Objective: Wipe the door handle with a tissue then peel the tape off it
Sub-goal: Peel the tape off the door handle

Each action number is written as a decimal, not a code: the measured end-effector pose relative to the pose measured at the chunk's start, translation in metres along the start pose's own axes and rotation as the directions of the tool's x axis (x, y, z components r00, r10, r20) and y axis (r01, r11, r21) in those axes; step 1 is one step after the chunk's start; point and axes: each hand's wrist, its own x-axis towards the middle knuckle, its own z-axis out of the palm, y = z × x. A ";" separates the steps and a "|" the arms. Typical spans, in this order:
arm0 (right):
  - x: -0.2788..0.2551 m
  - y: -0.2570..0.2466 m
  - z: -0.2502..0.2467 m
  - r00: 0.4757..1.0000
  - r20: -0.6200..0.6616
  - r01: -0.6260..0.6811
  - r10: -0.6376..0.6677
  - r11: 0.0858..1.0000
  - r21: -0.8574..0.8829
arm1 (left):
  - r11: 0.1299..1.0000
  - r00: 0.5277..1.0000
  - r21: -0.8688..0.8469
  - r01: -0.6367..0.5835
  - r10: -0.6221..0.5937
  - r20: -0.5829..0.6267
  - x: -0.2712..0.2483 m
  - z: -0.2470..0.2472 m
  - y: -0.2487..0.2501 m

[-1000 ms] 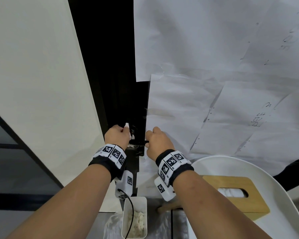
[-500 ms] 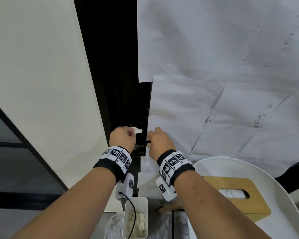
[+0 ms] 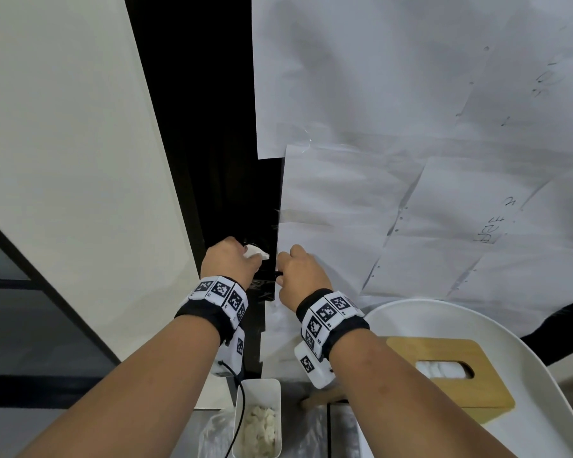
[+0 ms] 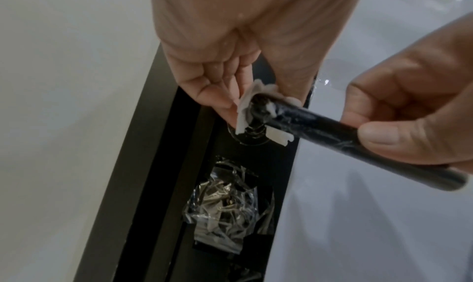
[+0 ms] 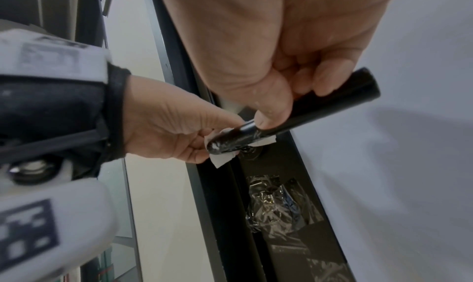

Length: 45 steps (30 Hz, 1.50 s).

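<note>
A black lever door handle (image 4: 332,132) (image 5: 307,112) sticks out from the dark door frame. My right hand (image 3: 300,271) (image 5: 281,96) grips its outer half, thumb underneath. My left hand (image 3: 230,259) (image 4: 225,96) pinches a small white tissue (image 3: 255,252) (image 4: 245,108) (image 5: 222,156) against the handle's inner end near the round base. Clear tape (image 4: 286,116) (image 5: 245,137) with whitish smears wraps the handle close to the tissue. In the head view the handle is mostly hidden between the two hands.
Crumpled clear tape (image 4: 225,201) (image 5: 274,205) covers the lock area below the handle. White paper sheets (image 3: 411,160) cover the door. Below right, a wooden tissue box (image 3: 450,375) sits on a white chair (image 3: 543,375). A white bin (image 3: 258,421) with scraps stands below my hands.
My left hand turned the tissue from above the handle base to lie flatter and further right on the handle. The right hand kept its hold.
</note>
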 end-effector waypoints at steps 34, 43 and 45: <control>0.002 -0.001 -0.001 1.000 0.014 -0.009 0.009 1.000 0.002 | 0.873 0.974 -0.438 0.213 -0.156 0.163 -0.002 0.006 -0.019; 0.003 -0.001 0.000 1.000 0.005 -0.017 0.017 1.000 0.000 | 0.756 0.936 -0.562 0.335 -0.201 0.288 -0.018 -0.002 -0.021; 0.004 -0.001 0.000 1.000 0.011 -0.022 0.022 1.000 0.007 | 0.765 0.930 -0.547 0.340 -0.189 0.314 -0.020 -0.005 -0.022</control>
